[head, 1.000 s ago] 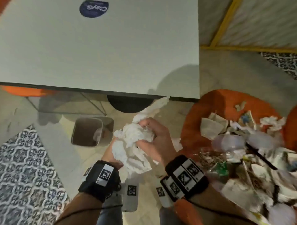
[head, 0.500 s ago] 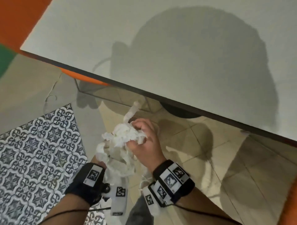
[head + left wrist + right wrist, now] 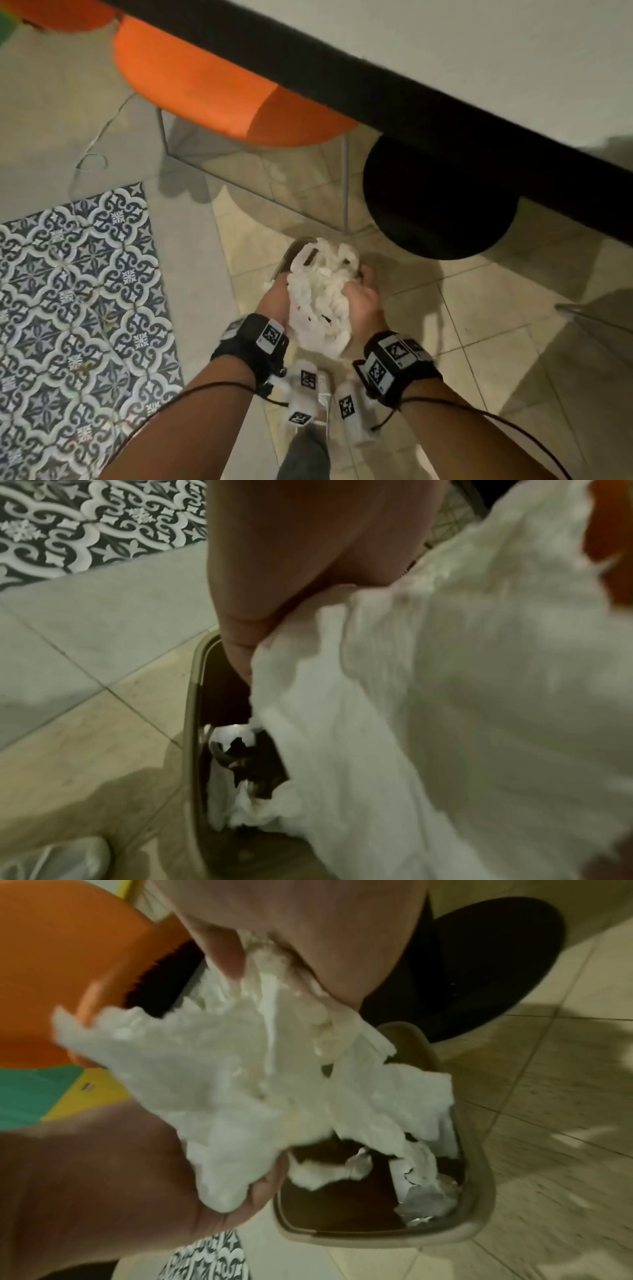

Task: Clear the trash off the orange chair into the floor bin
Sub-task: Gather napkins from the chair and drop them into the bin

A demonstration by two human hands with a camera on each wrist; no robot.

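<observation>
A big wad of crumpled white tissue paper [image 3: 322, 294] is held between both hands just above the beige floor bin [image 3: 291, 251], whose rim shows only at the far left of the wad. My left hand [image 3: 274, 299] cups it from the left and my right hand [image 3: 363, 296] grips it from the right. In the left wrist view the thumb [image 3: 246, 642] presses the tissue [image 3: 445, 696] over the bin rim [image 3: 192, 723]. In the right wrist view my fingers [image 3: 226, 953] pinch the tissue [image 3: 240, 1069] above the open bin [image 3: 377, 1234], which holds white paper scraps [image 3: 424, 1191].
An orange seat on thin metal legs [image 3: 205, 85] stands beyond the bin, half under the white table with its dark edge [image 3: 411, 85]. The table's black round base [image 3: 442, 202] sits right of the bin. Patterned blue tiles [image 3: 68, 308] lie to the left.
Both hands have carried the tissue wad leftward and down from beside the littered chair to just over the bin. The littered chair has left the head view.
</observation>
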